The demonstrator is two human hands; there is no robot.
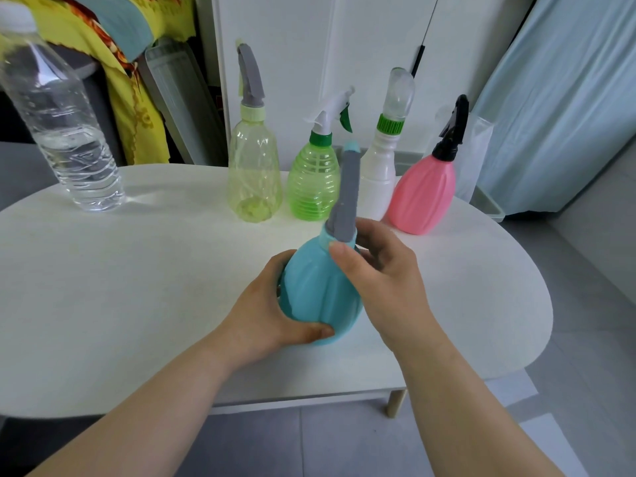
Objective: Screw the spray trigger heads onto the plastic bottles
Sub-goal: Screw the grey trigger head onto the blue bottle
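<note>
A teal ribbed bottle (316,287) stands near the middle of the white table (137,270), tilted slightly away from me. My left hand (272,315) wraps its lower body from the left. A grey spray trigger head (346,197) with a teal nozzle tip sits on its neck. My right hand (378,273) grips the base of that head at the collar, thumb in front and fingers behind. Along the table's back stand four bottles with heads on: pale yellow with grey head (254,173), green with white head (315,180), white with clear cap (380,173), pink with black head (425,194).
A clear water bottle (65,132), partly filled, stands at the table's back left. A white cabinet (344,46) rises behind the table. Yellow patterned cloth (130,98) hangs at the back left, and a light blue curtain (568,98) at the right. The table's front edge is close to me.
</note>
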